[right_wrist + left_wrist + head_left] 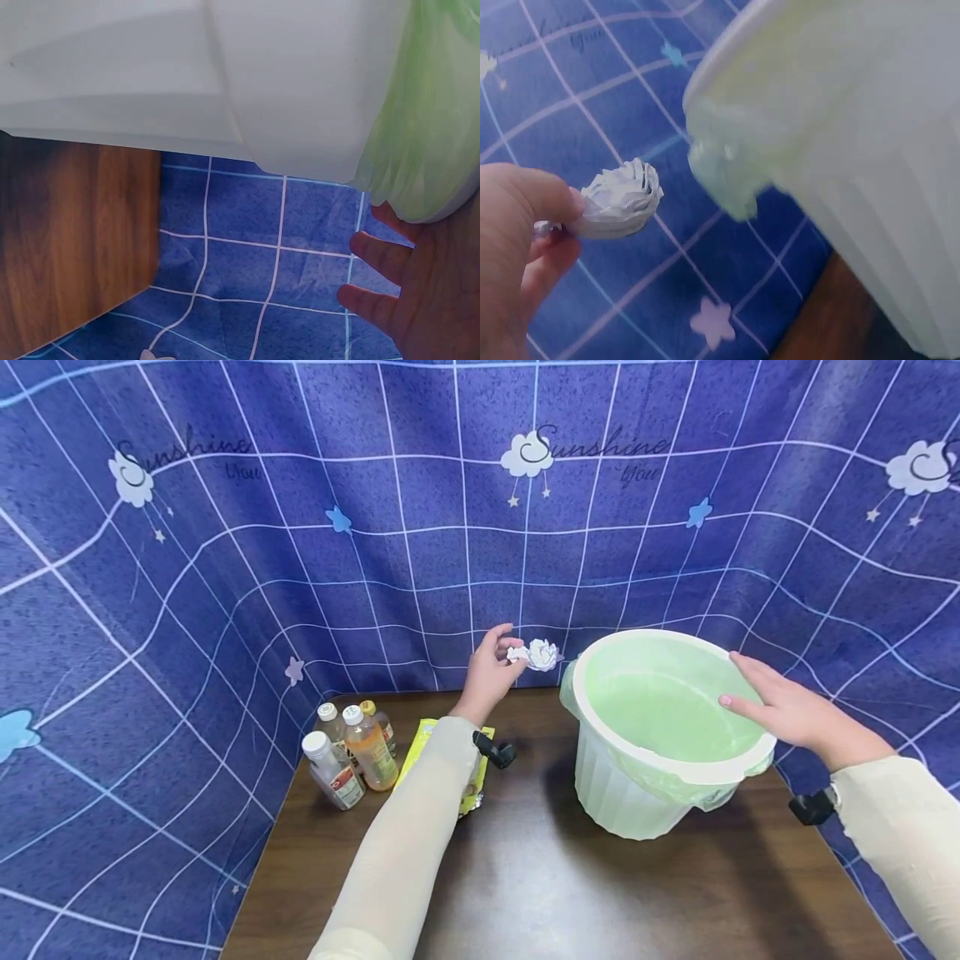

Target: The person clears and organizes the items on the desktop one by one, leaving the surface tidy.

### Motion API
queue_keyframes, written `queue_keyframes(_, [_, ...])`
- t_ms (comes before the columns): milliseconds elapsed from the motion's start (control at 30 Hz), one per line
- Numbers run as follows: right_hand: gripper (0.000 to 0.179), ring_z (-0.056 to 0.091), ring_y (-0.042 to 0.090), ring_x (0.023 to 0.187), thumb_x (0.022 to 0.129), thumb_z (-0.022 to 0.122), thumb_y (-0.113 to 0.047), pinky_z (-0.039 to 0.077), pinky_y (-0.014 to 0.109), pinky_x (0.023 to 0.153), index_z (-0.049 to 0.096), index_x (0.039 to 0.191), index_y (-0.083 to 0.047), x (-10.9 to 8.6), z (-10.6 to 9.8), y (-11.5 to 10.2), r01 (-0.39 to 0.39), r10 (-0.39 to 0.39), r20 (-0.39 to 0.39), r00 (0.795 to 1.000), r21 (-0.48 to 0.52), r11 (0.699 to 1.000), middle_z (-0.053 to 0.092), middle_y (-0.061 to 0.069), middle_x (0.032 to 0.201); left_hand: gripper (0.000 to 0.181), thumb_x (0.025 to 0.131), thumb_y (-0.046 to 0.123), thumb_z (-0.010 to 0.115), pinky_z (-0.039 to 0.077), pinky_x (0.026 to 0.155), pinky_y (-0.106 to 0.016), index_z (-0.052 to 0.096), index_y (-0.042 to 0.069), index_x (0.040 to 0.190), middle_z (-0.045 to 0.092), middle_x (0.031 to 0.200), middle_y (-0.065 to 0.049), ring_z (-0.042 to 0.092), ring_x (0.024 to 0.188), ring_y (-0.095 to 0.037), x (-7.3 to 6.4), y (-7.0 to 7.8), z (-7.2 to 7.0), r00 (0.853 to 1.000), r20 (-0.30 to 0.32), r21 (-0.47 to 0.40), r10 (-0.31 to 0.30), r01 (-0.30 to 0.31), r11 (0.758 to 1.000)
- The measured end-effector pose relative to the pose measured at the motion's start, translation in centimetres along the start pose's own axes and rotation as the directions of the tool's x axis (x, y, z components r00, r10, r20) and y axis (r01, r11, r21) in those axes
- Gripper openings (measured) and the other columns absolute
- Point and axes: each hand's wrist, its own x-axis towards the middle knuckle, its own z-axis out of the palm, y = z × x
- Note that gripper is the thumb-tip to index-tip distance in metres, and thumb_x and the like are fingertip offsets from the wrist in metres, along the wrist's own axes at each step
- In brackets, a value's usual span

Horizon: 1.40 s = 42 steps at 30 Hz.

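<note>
My left hand (491,672) pinches a crumpled piece of white paper (542,655) between thumb and fingers, left of the bin and above the table. In the left wrist view, the paper wad (622,199) juts out past the thumb, apart from the bin. A white bin (626,785) with a pale green bag liner (637,702) folded over its rim stands on the table. At the bin's right rim is my right hand (787,706), its fingers extended and the thumb over the opening. In the right wrist view, its fingers (382,259) lie spread beside the liner's outer fold.
Several bottles (369,747) with white or yellow caps stand at the table's back left. A yellow packet (474,785) lies partly under my left forearm. Behind the brown table (525,877) hangs a blue grid-patterned curtain (450,552).
</note>
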Motion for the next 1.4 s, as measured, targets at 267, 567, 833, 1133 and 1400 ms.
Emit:
queue_keyframes(267, [0.085, 0.015, 0.055, 0.146, 0.103, 0.054, -0.04, 0.017, 0.071, 0.114, 0.008, 0.16, 0.003, -0.1, 0.0, 0.1, 0.003, -0.003, -0.006, 1.0, 0.002, 1.0, 0.013, 0.035, 0.161, 0.059, 0.085, -0.002, 0.074, 0.055, 0.094, -0.029, 0.052, 0.004, 0.139, 0.071, 0.118, -0.016, 0.067, 0.11, -0.024, 0.5, 3.7, 0.9, 0.999, -0.015, -0.062, 0.049, -0.05, 0.997])
queue_keyframes(567, [0.085, 0.015, 0.055, 0.146, 0.103, 0.054, -0.04, 0.018, 0.071, 0.113, 0.007, 0.16, 0.002, -0.1, 0.0, 0.3, 0.0, 0.0, -0.003, 1.0, -0.005, 1.0, 0.012, 0.034, 0.161, 0.058, 0.086, -0.002, 0.074, 0.055, 0.092, -0.025, 0.053, 0.004, 0.139, 0.071, 0.119, -0.013, 0.066, 0.113, -0.021, 0.2, 6.9, 2.7, 0.997, 0.016, -0.093, 0.075, -0.073, 0.993])
queue_keyframes(833, [0.084, 0.014, 0.055, 0.146, 0.103, 0.054, -0.04, 0.017, 0.072, 0.113, 0.009, 0.16, 0.002, -0.1, 0.0, 0.1, -0.005, 0.005, -0.007, 1.0, 0.004, 1.0, 0.013, 0.035, 0.161, 0.056, 0.087, 0.0, 0.075, 0.054, 0.09, -0.022, 0.053, 0.005, 0.138, 0.071, 0.118, -0.01, 0.067, 0.109, -0.02, -1.2, 8.8, 4.6, 0.995, 0.069, -0.091, 0.074, -0.068, 0.994])
queue_keyframes(1133, [0.085, 0.013, 0.054, 0.147, 0.103, 0.053, -0.041, 0.017, 0.072, 0.114, 0.006, 0.16, 0.001, 0.0, 0.1, 0.2, -0.005, 0.005, 0.005, 1.0, 0.011, 1.0, 0.011, 0.034, 0.162, 0.063, 0.087, -0.001, 0.076, 0.054, 0.096, -0.028, 0.049, 0.007, 0.144, 0.063, 0.129, -0.01, 0.063, 0.118, -0.025, -2.2, 8.7, 6.0, 0.981, 0.161, -0.167, 0.11, -0.083, 0.982])
queue_keyframes(1400, [0.085, 0.013, 0.054, 0.147, 0.103, 0.053, -0.039, 0.017, 0.071, 0.114, 0.006, 0.16, 0.001, 0.0, 0.1, 0.3, 0.002, -0.002, 0.002, 1.0, 0.015, 1.0, 0.011, 0.034, 0.162, 0.06, 0.088, -0.004, 0.073, 0.054, 0.097, -0.03, 0.049, 0.002, 0.141, 0.061, 0.131, -0.013, 0.06, 0.122, -0.028, -2.1, 7.7, 5.5, 0.984, 0.118, -0.198, 0.13, -0.105, 0.975])
